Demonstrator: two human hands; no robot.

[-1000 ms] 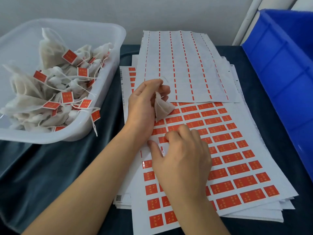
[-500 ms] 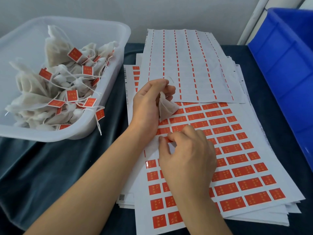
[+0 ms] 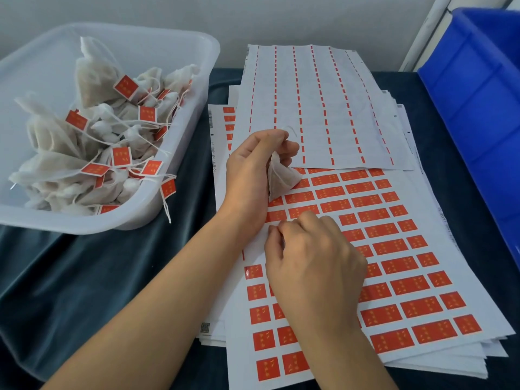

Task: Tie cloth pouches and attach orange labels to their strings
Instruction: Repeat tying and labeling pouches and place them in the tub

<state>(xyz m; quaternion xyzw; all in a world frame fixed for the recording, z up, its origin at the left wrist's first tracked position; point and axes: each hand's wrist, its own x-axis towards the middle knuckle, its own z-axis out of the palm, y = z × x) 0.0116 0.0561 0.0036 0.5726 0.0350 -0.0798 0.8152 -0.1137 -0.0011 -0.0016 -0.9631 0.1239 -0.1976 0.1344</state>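
Sitting at far left on the dark blue cloth (image 3: 92,271): translucent plastic tub (image 3: 197,66), heaped with finished pouches (image 3: 92,80), each one tied and carrying an orange label on its string; one tagged string (image 3: 168,190) hanging over the near rim. Reaching in from lower left, the left hand (image 3: 250,170), held above the sheets, fingers curled and pinching the gathered neck of a small cloth pouch (image 3: 281,180); pouch dangling below the fingers, its lower corner just over the top rows of stickers; a thin loop of white string (image 3: 292,131) showing above the fingertips. Just below that, the right hand (image 3: 312,266), back of the hand up, fingers bent down onto the sticker sheet (image 3: 422,277), thumb and forefinger drawn together at a sticker edge near the left wrist; cannot tell whether a label is actually lifted between them. Spreading under both hands, a stack of white sheets with rows of orange labels. Lying farther back and overlapping the stack, a used sheet (image 3: 318,108), only thin orange strips left in columns. Standing at far right, a blue plastic crate (image 3: 478,94), side wall only in view.
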